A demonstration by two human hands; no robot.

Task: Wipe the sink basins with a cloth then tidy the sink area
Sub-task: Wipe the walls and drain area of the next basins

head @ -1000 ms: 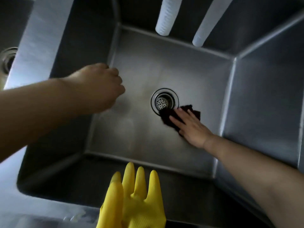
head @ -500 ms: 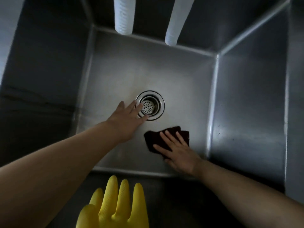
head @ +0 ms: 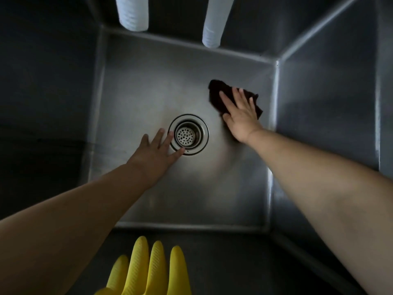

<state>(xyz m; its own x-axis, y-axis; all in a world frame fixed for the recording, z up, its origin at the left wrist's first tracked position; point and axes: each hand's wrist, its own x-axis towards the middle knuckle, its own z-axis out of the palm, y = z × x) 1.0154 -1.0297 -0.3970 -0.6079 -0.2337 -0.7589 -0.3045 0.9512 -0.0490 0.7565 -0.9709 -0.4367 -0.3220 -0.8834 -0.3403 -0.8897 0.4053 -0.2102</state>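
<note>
Moved since half a second ago: small dark red cloth (head: pixel 217 96), slid from near the round metal drain (head: pixel 188 134) to the far right of the steel sink basin (head: pixel 148 86). Pressed flat under right hand (head: pixel 241 112), fingers straight. Left hand (head: pixel 156 151) spread beside drain, grasping nothing. Soft, light, floppy; best pinched at an edge. Yellow rubber glove (head: pixel 148 271) cut off below; white hoses (head: pixel 133 12) cut off above.

The brushed stainless-steel sink basin (head: pixel 148 86) has a dull satin sheen. Its round metal drain strainer (head: pixel 188 134) gleams brighter. At two o'clock lies a dark, nappy cloth (head: pixel 217 96); at six, ribbed yellow rubber glove (head: pixel 148 271).
</note>
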